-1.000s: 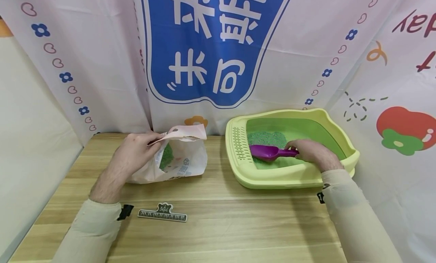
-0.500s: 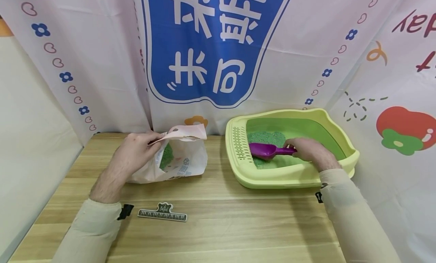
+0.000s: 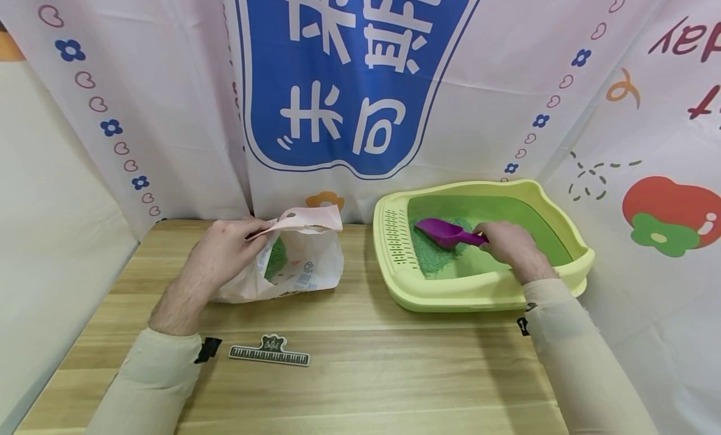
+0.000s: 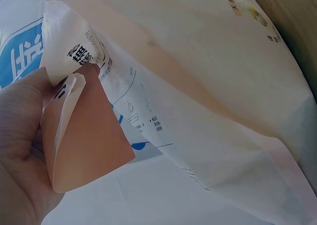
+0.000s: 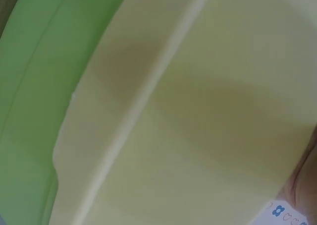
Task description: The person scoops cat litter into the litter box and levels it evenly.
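Note:
On the left of the table, my left hand (image 3: 222, 250) pinches the torn top edge of a white and pink bag (image 3: 312, 260). Green granules (image 3: 276, 258) show through the bag's mouth. In the left wrist view the thumb and fingers grip a folded flap (image 4: 89, 136) of the bag. Inside a yellow-green litter box (image 3: 467, 294), my right hand (image 3: 509, 244) holds a purple scoop (image 3: 445, 233) by its handle. The scoop's bowl lies over green granules (image 3: 436, 260) at the box's left end. Mostly the box wall (image 5: 198, 121) fills the right wrist view.
A black and white clip (image 3: 270, 350) with a piano-key pattern lies on the wooden table (image 3: 360, 372) near the front. Printed curtains (image 3: 186, 109) hang behind the table and on the right.
The scoop has shifted toward the back of the box and tilted, with its tip pointing to the back left. More granules show in front of it. The left hand stays on the bag.

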A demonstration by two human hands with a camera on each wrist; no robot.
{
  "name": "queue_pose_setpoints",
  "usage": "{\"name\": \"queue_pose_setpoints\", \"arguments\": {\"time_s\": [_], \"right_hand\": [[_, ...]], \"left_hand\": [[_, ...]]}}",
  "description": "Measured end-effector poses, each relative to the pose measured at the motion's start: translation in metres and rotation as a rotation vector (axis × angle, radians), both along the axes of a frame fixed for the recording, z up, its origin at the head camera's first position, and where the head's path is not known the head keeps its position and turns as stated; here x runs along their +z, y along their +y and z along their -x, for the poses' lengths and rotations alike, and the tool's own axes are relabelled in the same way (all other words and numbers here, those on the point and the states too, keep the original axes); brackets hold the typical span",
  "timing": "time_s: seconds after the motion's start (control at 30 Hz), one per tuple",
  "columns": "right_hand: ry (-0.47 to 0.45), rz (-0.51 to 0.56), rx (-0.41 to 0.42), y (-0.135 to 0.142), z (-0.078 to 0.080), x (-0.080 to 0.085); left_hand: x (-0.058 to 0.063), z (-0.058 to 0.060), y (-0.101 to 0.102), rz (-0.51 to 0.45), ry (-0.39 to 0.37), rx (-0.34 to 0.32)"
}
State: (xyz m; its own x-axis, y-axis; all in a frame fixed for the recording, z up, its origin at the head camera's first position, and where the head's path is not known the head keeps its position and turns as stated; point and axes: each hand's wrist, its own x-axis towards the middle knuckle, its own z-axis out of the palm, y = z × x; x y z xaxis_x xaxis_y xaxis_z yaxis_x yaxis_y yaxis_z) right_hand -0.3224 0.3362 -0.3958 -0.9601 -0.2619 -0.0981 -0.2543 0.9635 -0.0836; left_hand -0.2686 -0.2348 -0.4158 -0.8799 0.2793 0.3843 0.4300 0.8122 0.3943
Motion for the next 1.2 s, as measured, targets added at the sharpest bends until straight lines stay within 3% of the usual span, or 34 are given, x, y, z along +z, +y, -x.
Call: {"name": "queue_pose_setpoints", "arguments": {"time_s": [0.73, 1.2], "right_hand": [[0.109, 0.024, -0.057, 0.001, -0.015, 0.031], [0.098, 0.070, -0.093, -0.005, -0.022, 0.041]], "left_hand": [[0.000, 0.000, -0.001, -0.011, -0.003, -0.004], [0.000, -0.001, -0.001, -0.009, -0.011, -0.002]]}}
